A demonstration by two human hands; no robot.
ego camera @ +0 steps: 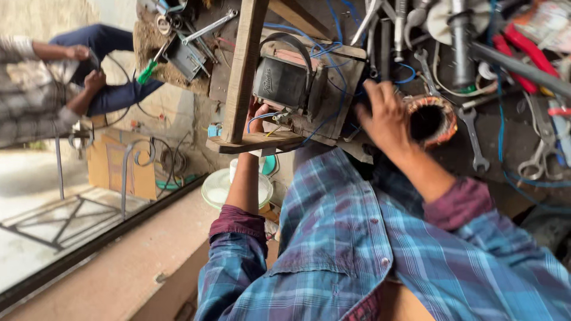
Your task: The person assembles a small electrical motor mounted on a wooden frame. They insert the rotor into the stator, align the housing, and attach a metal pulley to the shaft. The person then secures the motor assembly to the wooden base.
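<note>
Hands (386,119) by copper-wound stator (431,119), cluttered bench (511,148)

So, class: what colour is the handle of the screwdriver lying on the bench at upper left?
Bright green; the screwdriver shows in the head view.

Green-handled screwdriver (147,71) on the cluttered table (511,148), open-ended spanner (474,139) near scissors (538,161), red-handled pliers (523,50) beside grey metal tubes (461,41), white plastic tub (217,187) and cardboard box (110,163) on the floor below, another person (53,77) seated at the left edge
</note>
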